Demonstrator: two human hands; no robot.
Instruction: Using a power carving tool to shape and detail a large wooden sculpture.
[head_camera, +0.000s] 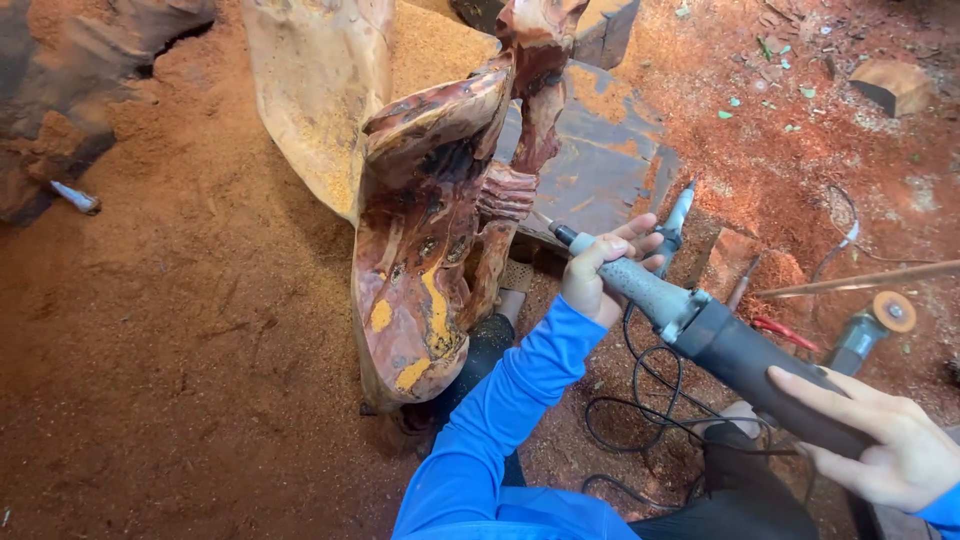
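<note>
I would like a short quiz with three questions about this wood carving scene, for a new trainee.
1. True or false: the left hand grips the grinder near its front end, close to the wood carving.
2. Which part of the grinder does the right hand hold?
A. the thin tip
B. the dark rear body
C. the cable
3. Fill in: the ground around the carving is covered with reddish ______.

Key
1. True.
2. B. The right hand wraps the dark rear body, and the black cable lies loose on the ground below.
3. Sawdust.
</note>
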